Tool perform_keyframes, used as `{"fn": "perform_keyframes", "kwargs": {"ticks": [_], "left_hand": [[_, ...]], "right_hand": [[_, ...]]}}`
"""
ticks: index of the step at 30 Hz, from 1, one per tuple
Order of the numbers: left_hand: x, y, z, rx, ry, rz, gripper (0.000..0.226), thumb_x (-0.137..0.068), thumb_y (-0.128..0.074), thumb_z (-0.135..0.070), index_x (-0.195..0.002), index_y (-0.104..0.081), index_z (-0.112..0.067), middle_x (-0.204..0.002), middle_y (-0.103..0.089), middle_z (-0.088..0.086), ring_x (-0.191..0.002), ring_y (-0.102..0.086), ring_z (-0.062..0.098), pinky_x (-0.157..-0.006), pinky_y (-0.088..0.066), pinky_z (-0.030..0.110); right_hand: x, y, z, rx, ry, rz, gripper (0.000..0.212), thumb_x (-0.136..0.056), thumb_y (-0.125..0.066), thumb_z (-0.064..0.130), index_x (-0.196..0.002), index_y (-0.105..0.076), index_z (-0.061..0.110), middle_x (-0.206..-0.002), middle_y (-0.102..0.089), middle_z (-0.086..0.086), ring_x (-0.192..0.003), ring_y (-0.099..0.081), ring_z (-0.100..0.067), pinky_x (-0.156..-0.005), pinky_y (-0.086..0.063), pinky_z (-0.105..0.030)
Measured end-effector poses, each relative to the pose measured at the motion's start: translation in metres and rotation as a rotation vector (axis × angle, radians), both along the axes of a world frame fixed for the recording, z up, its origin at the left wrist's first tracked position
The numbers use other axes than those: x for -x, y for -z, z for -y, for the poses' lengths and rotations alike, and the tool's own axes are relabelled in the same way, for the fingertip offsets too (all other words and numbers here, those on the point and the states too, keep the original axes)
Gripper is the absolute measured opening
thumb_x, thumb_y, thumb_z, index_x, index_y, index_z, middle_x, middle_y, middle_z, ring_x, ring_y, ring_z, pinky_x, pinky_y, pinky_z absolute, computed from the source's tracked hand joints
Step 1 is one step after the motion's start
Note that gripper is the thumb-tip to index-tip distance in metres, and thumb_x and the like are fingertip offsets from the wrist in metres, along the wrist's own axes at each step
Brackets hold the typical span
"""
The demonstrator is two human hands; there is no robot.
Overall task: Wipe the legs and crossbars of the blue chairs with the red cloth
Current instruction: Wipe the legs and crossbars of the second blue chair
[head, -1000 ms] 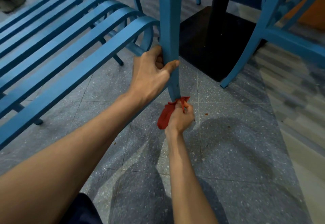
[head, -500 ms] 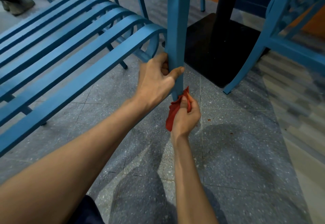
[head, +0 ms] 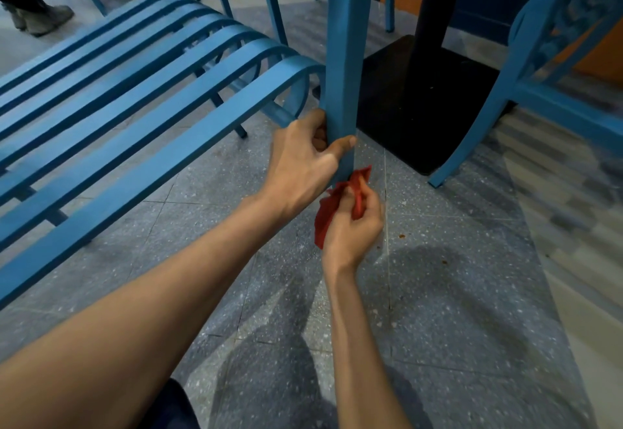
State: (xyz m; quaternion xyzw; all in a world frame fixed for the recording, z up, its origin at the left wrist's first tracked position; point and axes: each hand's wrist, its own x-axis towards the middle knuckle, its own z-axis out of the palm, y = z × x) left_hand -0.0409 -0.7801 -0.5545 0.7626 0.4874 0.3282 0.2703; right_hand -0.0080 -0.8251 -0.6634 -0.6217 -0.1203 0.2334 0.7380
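Note:
A blue chair leg (head: 345, 58) runs down the middle of the head view. My left hand (head: 303, 162) grips it low down, thumb across its front. Just below, my right hand (head: 352, 226) holds the bunched red cloth (head: 332, 208) against the bottom end of the leg. The leg's foot is hidden behind the cloth and my hands. The chair's slatted blue seat (head: 141, 98) lies tipped to the left of the leg.
A black table pedestal with a square base plate (head: 424, 105) stands just behind the leg. Another blue chair (head: 539, 68) is at the right, more blue chairs at the back. A person's shoes (head: 37, 16) show at the top left. The floor is grey speckled tile.
The view has pulled back and tilted up a little. My right hand has slid the cloth up from the floor end of the leg, close under my left hand, which keeps its grip.

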Motion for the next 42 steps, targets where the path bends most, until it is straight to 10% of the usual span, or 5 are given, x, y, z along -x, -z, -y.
{"fn": "perform_keyframes", "kwargs": {"ticks": [7, 13, 23, 37, 42], "left_hand": [[-0.001, -0.001, -0.001, 0.006, 0.002, 0.022, 0.028, -0.083, -0.069, -0.037, -0.103, -0.065, -0.017, -0.088, -0.070, -0.006, -0.081, -0.066, 0.007, -0.074, -0.057, 0.034], [0.000, 0.000, -0.001, -0.019, 0.015, 0.007, 0.026, -0.084, -0.068, -0.037, -0.101, -0.064, -0.018, -0.087, -0.068, -0.007, -0.078, -0.064, 0.004, -0.070, -0.054, 0.028], [0.000, 0.001, -0.004, -0.017, 0.024, 0.025, 0.028, -0.083, -0.069, -0.037, -0.101, -0.065, -0.015, -0.086, -0.069, -0.003, -0.078, -0.065, 0.011, -0.070, -0.055, 0.034], [0.001, 0.004, -0.005, -0.055, 0.027, -0.010, 0.022, -0.083, -0.069, -0.036, -0.088, -0.063, -0.016, -0.064, -0.053, -0.012, -0.057, -0.047, 0.003, -0.051, -0.038, 0.015], [0.001, 0.002, -0.004, -0.040, 0.027, -0.003, 0.018, -0.082, -0.070, -0.035, -0.085, -0.061, -0.019, -0.063, -0.053, -0.014, -0.056, -0.047, 0.001, -0.052, -0.038, 0.013]], "right_hand": [[-0.032, 0.011, -0.013, 0.222, -0.091, -0.052, 0.023, -0.077, -0.053, 0.027, -0.090, -0.072, 0.026, -0.089, -0.070, -0.002, -0.084, -0.068, -0.022, -0.076, -0.057, -0.045], [-0.015, -0.026, 0.003, -0.038, -0.010, 0.124, 0.020, -0.090, -0.060, 0.010, -0.108, -0.069, 0.014, -0.105, -0.063, -0.002, -0.088, -0.057, 0.010, -0.074, -0.043, -0.004], [-0.021, 0.032, -0.006, 0.234, -0.098, -0.004, 0.016, -0.079, -0.054, 0.032, -0.088, -0.066, 0.030, -0.090, -0.070, -0.006, -0.084, -0.068, -0.028, -0.076, -0.057, -0.047], [-0.004, 0.019, -0.001, 0.177, 0.084, 0.182, 0.019, -0.086, -0.058, -0.003, -0.102, -0.067, 0.000, -0.097, -0.065, -0.016, -0.084, -0.057, 0.004, -0.071, -0.033, 0.004], [-0.032, 0.009, -0.019, 0.319, -0.067, 0.071, 0.014, -0.085, -0.053, 0.017, -0.082, -0.065, 0.024, -0.087, -0.068, -0.006, -0.082, -0.066, -0.027, -0.077, -0.056, -0.041]]}}
